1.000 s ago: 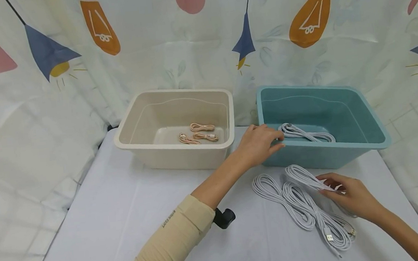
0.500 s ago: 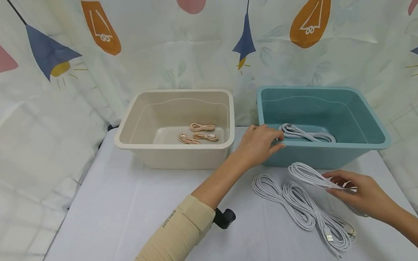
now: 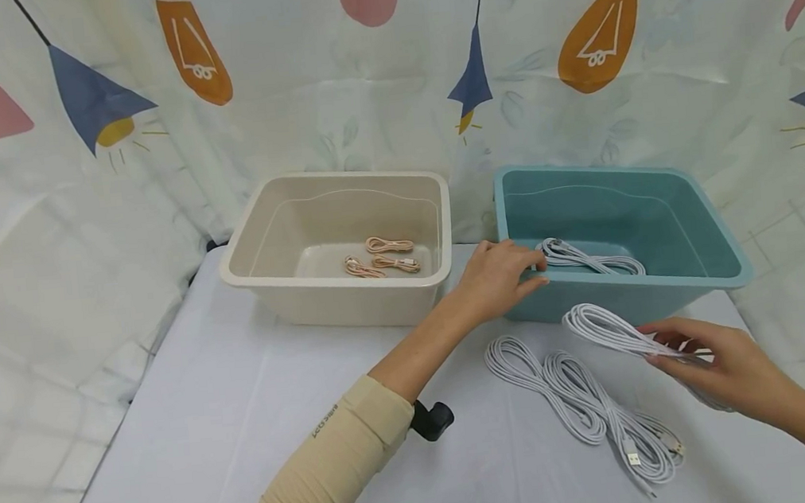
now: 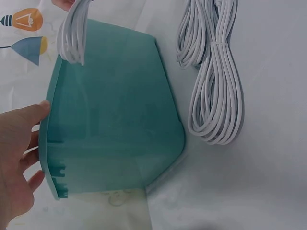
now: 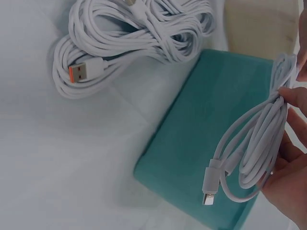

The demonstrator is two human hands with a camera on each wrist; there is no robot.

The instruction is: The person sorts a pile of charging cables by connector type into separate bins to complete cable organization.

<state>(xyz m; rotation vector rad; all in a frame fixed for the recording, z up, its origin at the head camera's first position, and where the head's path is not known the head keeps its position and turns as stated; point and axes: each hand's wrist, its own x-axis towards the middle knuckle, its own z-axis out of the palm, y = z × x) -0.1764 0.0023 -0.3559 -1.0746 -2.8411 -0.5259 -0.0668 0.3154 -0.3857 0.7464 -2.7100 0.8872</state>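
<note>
My right hand [image 3: 721, 359] pinches a coiled white USB cable [image 3: 607, 331] above the table, in front of the teal bin [image 3: 629, 293]. In the right wrist view, a metal plug [image 5: 209, 198] hangs from the held USB cable [image 5: 263, 143], with thumb and fingers at its bound middle. My left hand [image 3: 497, 281] holds the near left corner of the teal bin's rim, its thumb [image 4: 41, 111] lying against the rim in the left wrist view. Inside that bin rests a white coiled cable [image 3: 590, 257]. More white coiled cables [image 3: 576, 396] lie on the table below it.
To the left stands a beige bin [image 3: 335, 305] with several tan cable bundles [image 3: 389, 245] inside. A black curved object [image 3: 433, 421] shows beside the left sleeve on the white-covered table [image 3: 195, 429]. A patterned curtain [image 3: 388, 85] hangs behind the bins.
My right hand has lifted the coiled USB cable off the pile and moved slightly right and up with it. My left hand stays on the teal bin's rim.
</note>
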